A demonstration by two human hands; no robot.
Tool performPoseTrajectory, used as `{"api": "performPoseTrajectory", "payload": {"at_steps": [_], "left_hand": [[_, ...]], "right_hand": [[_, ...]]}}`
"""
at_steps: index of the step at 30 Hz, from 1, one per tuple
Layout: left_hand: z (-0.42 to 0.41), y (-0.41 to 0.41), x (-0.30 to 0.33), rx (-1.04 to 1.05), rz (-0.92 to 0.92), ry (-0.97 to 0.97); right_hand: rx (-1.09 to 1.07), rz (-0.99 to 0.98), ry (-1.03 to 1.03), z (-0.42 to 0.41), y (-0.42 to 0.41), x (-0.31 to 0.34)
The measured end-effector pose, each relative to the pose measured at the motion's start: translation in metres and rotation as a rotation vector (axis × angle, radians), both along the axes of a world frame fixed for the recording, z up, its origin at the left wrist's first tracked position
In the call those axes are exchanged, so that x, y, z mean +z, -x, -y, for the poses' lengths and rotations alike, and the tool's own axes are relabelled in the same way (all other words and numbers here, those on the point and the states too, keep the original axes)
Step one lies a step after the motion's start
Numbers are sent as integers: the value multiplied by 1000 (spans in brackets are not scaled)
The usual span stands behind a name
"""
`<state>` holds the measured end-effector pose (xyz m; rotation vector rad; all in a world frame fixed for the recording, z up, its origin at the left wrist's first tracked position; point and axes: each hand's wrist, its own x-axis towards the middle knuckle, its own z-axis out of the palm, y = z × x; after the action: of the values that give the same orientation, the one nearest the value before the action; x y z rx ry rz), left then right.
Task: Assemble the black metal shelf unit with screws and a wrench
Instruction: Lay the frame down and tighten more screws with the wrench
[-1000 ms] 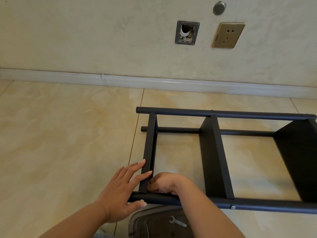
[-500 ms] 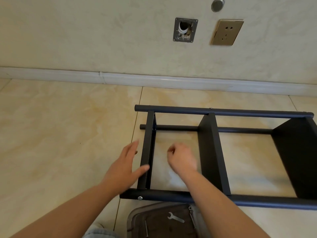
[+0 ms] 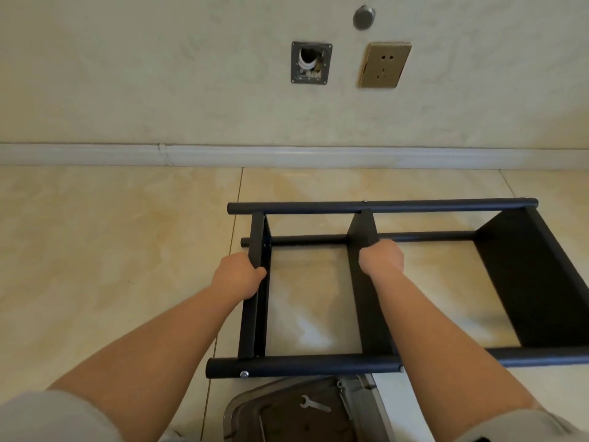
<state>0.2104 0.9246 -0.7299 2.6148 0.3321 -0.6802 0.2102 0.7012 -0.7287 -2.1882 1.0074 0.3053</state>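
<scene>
The shelf unit (image 3: 382,282) lies on its side on the floor (image 3: 111,250). The left hand (image 3: 237,275) grips the end panel (image 3: 256,250); the right hand (image 3: 381,258) seems wrapped round the middle panel (image 3: 363,231). Lift evenly, clear of the wrench (image 3: 314,404).

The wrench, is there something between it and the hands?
Yes. The wrench lies in a tray on the floor, on the near side of the shelf's front bar. Both hands are beyond that bar: the left hand grips the end panel, the right hand the middle panel.
</scene>
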Motion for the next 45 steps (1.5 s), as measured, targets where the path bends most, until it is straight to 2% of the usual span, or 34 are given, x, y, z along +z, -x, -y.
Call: {"api": "performPoseTrajectory", "payload": {"at_steps": [6,12,18,24,29,30,32,34,36,39,42,45], "left_hand": [[-3,-7,17,19,152,40],[-1,-19,41,132,382,226],[1,-12,42,273,433,298],[2,8,46,294,418,331],[0,18,67,545,621,514],[-2,23,71,585,689,478],[-7,33,76,496,850,218],[-14,39,79,129,955,-140],[-17,38,86,-180,903,-357],[-14,20,106,-252,875,-420],[-11,2,120,-375,712,-529],[-15,-7,124,-403,629,-541]], "right_hand": [[-48,186,-43,-1,2,15],[-37,430,-119,-1,-7,43],[19,449,-110,3,2,50],[0,476,-113,-2,32,45],[10,480,-110,-8,57,46],[21,469,-105,-8,60,46],[54,438,-85,-7,64,47],[77,401,-41,-6,66,49],[95,363,7,-7,67,50],[115,329,24,-8,68,51],[111,331,15,-9,74,50],[108,354,23,-10,83,43]]}}
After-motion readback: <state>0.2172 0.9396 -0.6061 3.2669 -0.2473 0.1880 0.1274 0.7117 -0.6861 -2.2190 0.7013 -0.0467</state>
